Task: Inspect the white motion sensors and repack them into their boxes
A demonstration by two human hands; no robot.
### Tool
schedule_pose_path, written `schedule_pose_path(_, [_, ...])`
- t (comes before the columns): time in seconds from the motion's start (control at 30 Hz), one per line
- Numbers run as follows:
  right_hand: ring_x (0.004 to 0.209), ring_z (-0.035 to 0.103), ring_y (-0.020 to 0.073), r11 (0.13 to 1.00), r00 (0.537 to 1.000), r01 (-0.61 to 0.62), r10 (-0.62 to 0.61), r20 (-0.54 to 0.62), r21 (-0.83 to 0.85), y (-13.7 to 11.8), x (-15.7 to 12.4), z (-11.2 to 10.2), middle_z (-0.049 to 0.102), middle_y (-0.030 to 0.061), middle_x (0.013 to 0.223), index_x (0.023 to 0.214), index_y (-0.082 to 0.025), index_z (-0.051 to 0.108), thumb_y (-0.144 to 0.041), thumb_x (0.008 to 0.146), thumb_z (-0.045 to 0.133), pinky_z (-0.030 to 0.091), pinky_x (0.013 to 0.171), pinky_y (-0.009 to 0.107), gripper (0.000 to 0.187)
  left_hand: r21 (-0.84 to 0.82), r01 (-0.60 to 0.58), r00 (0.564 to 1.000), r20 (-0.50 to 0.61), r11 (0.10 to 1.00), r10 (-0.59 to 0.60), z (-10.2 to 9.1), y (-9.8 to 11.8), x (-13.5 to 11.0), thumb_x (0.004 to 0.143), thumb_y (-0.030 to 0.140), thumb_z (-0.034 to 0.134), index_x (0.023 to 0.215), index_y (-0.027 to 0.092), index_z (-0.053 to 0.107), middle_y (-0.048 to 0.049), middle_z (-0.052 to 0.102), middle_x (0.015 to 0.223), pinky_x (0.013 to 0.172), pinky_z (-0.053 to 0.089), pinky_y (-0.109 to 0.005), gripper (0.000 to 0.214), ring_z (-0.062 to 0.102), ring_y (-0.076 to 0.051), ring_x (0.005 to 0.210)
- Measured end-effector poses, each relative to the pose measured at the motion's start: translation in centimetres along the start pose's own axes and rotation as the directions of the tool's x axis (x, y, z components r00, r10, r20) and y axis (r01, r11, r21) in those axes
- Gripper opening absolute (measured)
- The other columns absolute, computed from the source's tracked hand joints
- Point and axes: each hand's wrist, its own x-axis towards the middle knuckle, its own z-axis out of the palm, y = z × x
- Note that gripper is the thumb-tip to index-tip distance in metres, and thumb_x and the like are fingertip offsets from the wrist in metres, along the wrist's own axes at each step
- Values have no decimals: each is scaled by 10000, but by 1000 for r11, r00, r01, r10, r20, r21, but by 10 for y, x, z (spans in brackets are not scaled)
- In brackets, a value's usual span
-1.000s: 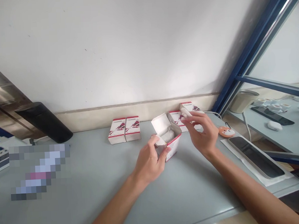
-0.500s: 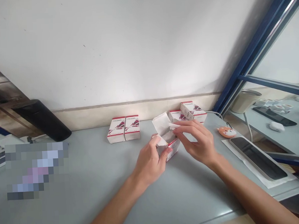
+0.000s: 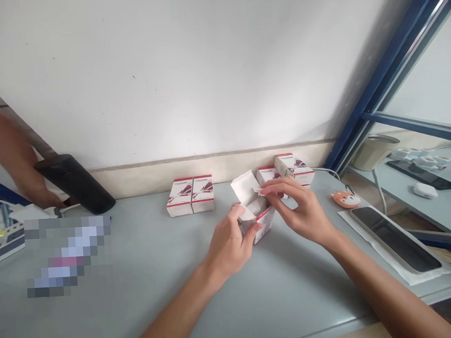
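The left hand (image 3: 229,239) has its fingers clamped on an open box (image 3: 265,224) at the middle of the counter (image 3: 148,274); the right hand (image 3: 302,208) pinches a small white thing (image 3: 257,190) at the box's open top; two shut boxes (image 3: 180,197) sit side by side to the left; two more boxes (image 3: 296,170) sit near the wall (image 3: 190,80).

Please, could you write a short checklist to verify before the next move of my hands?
1. Left hand gripping the open white-and-red cardboard box: ok.
2. White cardboard flap standing raised, opening uncovered: ok.
3. Small white object pinched in right hand: ok.
4. Box base touching the smooth grey tabletop: cannot tell.
5. Identity of the pale contents inside: cannot tell.
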Motion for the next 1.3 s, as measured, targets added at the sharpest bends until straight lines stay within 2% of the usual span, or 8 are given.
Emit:
schedule_pose_path(0.17, [1030,691,239,1000,1000,13,-13,-18,11,2,-1,2,761,48,1123,1150,-308,726,-183,1052,592,586,899,444,208,-15,13,1000,5,1000,-13,1,-2,-1,1086,360,505,1182,284,352,2,586,972,664,478,-292,196,593,-150,713])
schedule_pose_path(0.3, [1024,691,238,995,999,-23,27,-43,94,5,-1,3,760,52,1099,1115,-292,731,-230,1043,638,594,833,407,133,-21,34,999,21,999,-34,1,-4,-3,1075,348,522,1156,286,362,-15,614,1006,676,485,-304,189,615,-160,734])
schedule_pose_path(0.4, [1024,689,236,992,997,-36,44,-61,121,6,-1,4,760,48,1094,1121,-295,728,-247,1034,666,587,803,388,117,-10,23,1000,9,1000,-23,2,-4,-4,1072,324,532,1222,291,345,-29,633,1057,690,492,-303,243,628,-162,766])
schedule_pose_path(0.5, [1028,683,235,992,995,-29,40,-87,127,8,-2,5,752,47,1100,1119,-296,725,-251,1024,689,569,802,386,112,2,-9,1000,-7,1000,9,2,-5,-4,1072,315,534,1277,296,322,-25,626,1052,705,498,-304,295,621,-163,773])
schedule_pose_path(0.83, [1048,685,248,971,969,-114,155,-194,209,9,-9,16,745,52,1100,1062,-293,731,-303,1011,711,573,848,403,56,5,-1,1000,1,1000,1,2,-3,-4,1065,295,537,1223,297,327,-6,579,992,690,473,-294,263,575,-156,747])
schedule_pose_path(0.97, [1030,692,246,974,966,-91,137,-220,207,7,-8,16,755,52,1086,1053,-289,731,-281,1009,710,575,841,402,50,-12,20,1000,10,1000,-20,3,-3,-4,1060,294,541,1194,290,346,-9,581,984,698,472,-298,236,587,-163,764])
schedule_pose_path(1.17, [1021,718,242,992,955,-2,39,-294,125,1,-5,17,777,37,1081,1036,-298,738,-196,981,729,569,876,414,116,-46,11,1000,26,999,-10,5,-2,-4,1055,294,547,1155,282,388,-8,605,993,702,483,-295,188,600,-155,756])
schedule_pose_path(1.3, [987,714,235,996,959,-22,46,-279,89,1,-5,16,783,34,1095,1019,-297,739,-195,980,736,560,877,425,109,-43,1,1000,27,999,0,5,1,-2,1056,297,548,1115,278,404,-10,608,981,696,490,-291,156,600,-156,761])
